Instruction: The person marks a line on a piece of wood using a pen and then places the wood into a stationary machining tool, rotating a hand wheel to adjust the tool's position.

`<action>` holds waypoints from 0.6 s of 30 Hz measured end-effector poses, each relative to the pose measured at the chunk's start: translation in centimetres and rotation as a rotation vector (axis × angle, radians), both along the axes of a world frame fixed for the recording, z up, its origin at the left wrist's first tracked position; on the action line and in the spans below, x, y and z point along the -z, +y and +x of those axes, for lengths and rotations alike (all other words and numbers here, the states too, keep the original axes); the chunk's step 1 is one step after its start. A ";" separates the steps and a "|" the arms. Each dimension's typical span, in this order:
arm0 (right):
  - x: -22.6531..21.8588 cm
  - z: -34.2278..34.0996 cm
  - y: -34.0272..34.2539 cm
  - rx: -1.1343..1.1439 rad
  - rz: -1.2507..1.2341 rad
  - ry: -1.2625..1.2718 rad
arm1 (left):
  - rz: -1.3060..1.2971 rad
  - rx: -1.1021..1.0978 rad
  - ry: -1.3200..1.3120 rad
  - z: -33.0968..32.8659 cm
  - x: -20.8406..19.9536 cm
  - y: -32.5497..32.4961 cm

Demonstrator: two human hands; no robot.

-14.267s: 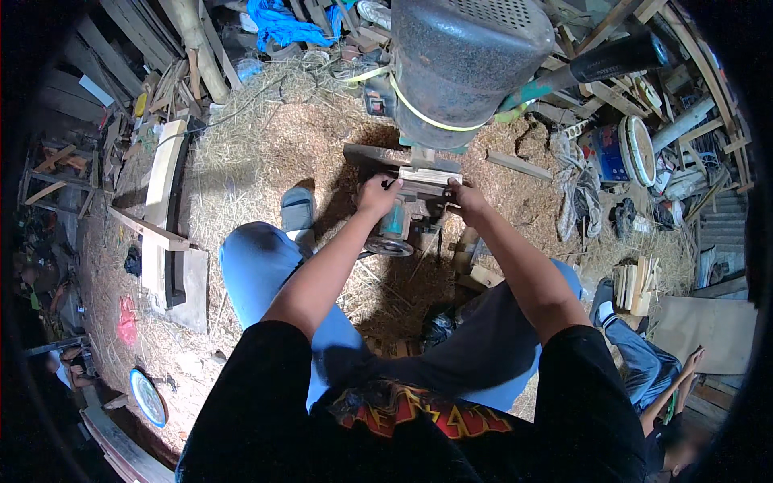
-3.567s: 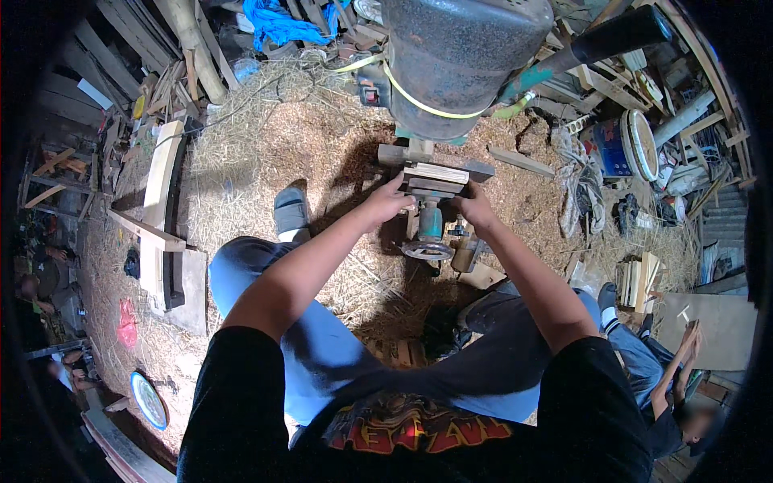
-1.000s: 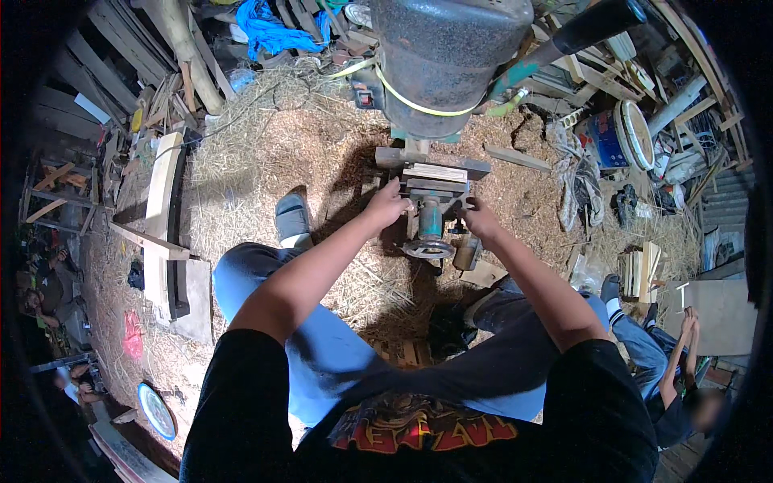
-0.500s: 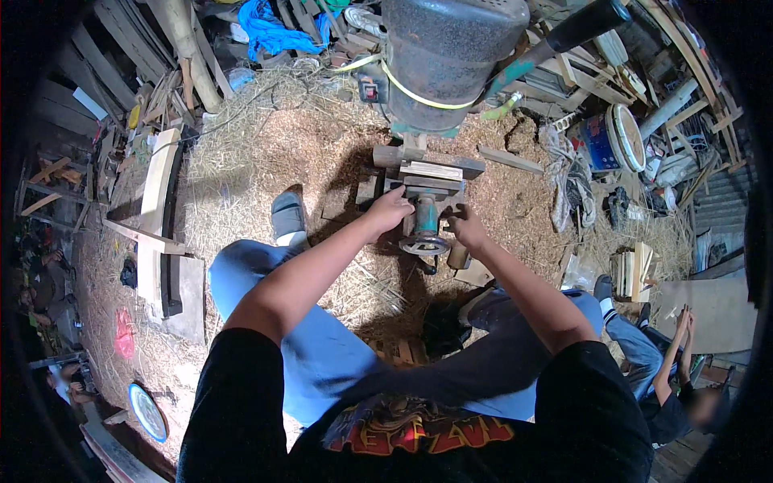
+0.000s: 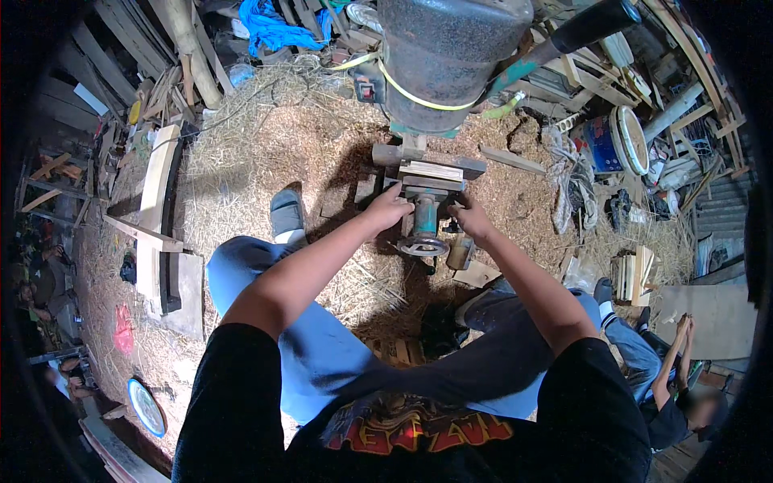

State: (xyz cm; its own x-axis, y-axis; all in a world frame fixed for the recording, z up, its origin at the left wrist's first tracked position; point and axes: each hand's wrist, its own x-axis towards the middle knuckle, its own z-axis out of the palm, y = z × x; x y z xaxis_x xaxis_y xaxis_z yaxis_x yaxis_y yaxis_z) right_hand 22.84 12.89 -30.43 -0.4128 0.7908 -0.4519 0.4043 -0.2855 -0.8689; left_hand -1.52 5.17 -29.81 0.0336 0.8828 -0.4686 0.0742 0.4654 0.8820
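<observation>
In the head view, take the clamp [image 5: 428, 192] as the centre of a dial, with twelve pointing away from you. The pale wood piece [image 5: 431, 170] lies crosswise just at twelve, on the clamp's far side against a dark bar [image 5: 473, 167], which probably backs it so it sits square. Your left hand [image 5: 389, 206] is between eight and nine, fingers loosely bent at the clamp's left edge; your right hand [image 5: 469, 217] is at four, fingers curled by its right side. You cannot tell from here whether either grips anything. Having one on each flank looks suited to steadying or lining up the clamp while leaving the wood's top uncovered. The handwheel [image 5: 423, 245] sits at six, facing you, presumably for easy turning. The heavy motor housing [image 5: 451, 64] stands just past twelve, its switch box [image 5: 368, 90] at eleven. The lever [image 5: 515, 75] slants out between one and two, likely placed so your right arm can reach it.
</observation>
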 end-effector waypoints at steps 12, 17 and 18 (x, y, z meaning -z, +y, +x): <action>-0.3 -0.3 0.4 -0.014 -0.022 -0.069 | 0.071 0.007 -0.058 -0.4 -0.3 0.1; -2.6 -1.0 -0.2 -0.007 -0.036 -0.061 | 0.007 -0.018 -0.023 -0.5 -0.7 0.3; -1.5 -0.9 0.0 -0.002 -0.021 -0.047 | -0.009 -0.024 0.003 -0.7 -0.4 0.4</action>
State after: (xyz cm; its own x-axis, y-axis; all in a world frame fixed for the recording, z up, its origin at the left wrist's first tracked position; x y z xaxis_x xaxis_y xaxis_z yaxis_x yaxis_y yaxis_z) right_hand 21.98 12.84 -28.93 -0.3924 0.7801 -0.4873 0.4453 -0.3024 -0.8428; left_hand -2.19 5.60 -29.41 0.0111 0.8789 -0.4769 0.0658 0.4752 0.8774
